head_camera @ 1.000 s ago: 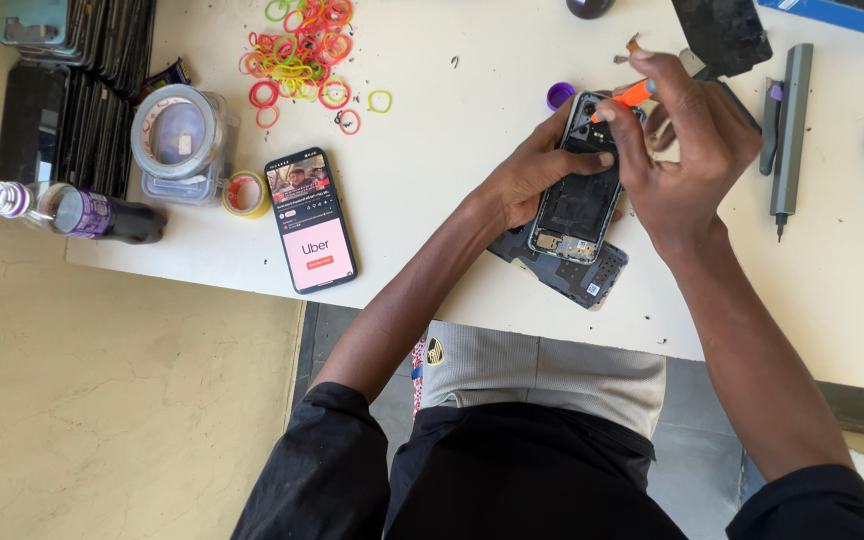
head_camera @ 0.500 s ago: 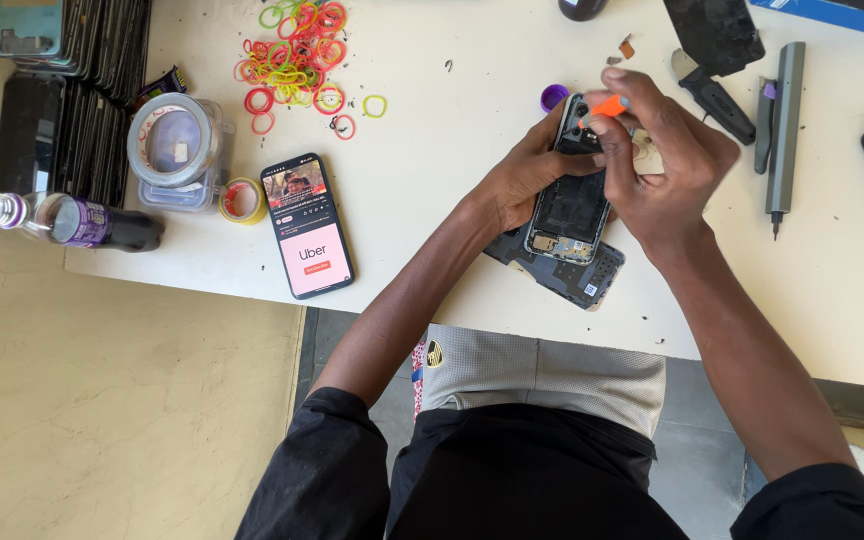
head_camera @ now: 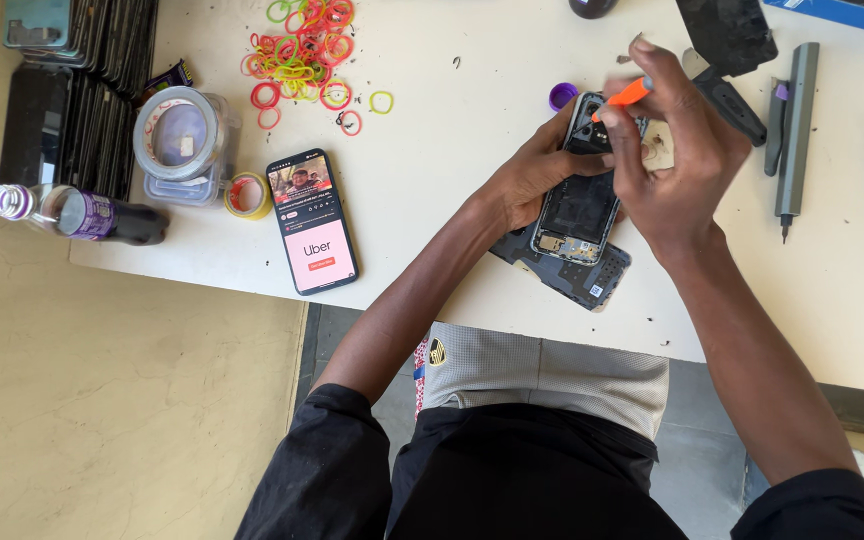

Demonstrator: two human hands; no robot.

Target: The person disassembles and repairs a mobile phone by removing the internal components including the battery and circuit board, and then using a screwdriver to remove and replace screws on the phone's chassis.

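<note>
An opened phone point(head_camera: 580, 205) is held over the desk point(head_camera: 452, 180), near its front edge, with a back cover point(head_camera: 577, 275) lying under it. The left hand point(head_camera: 532, 175) is wrapped around the phone's left side; the right hand point(head_camera: 667, 165) is set over its top right, a small tool point(head_camera: 624, 97) pinched above the upper end. A bottle cap point(head_camera: 562, 96) sits just left of that end. Right of the hands, a screwdriver point(head_camera: 794, 125) is laid. Far to the left a lit phone point(head_camera: 312, 220) lies flat, with tape rolls point(head_camera: 180, 140) beside it and rubber bands point(head_camera: 302, 55) scattered behind. A bottle point(head_camera: 72, 212) lies at the left edge.
</note>
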